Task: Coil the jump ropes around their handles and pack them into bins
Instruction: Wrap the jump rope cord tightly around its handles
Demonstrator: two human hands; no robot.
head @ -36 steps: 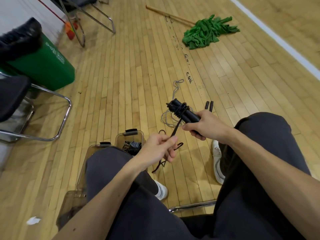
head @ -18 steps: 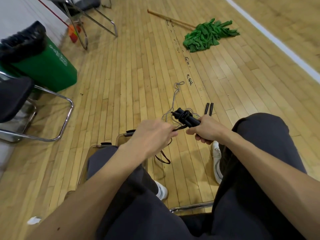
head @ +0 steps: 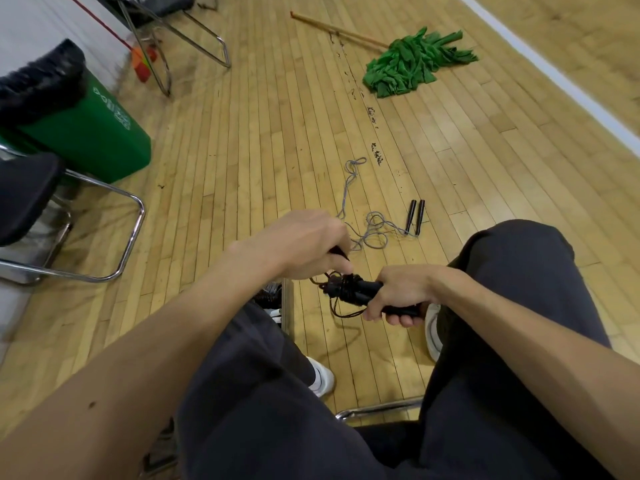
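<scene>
Black jump rope [head: 346, 289] held above the floor between the knees, mostly coiled. Right hand [head: 401, 294] grip clamped on its handles; left hand [head: 304, 244] pinches the loose tail. Not yet binned. Grey rope [head: 372, 233] lies uncoiled on the floor just beyond. Bin [head: 287, 303] largely hidden by the left leg; mop [head: 412, 64] well apart, likely no obstacle.

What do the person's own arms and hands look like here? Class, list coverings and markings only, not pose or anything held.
Both the left hand and the right hand are ungloved, with no rings seen. The left forearm and right forearm are sleeveless as far as the frame shows, without watch or bands. A small dark mark sits on the left forearm.
</scene>
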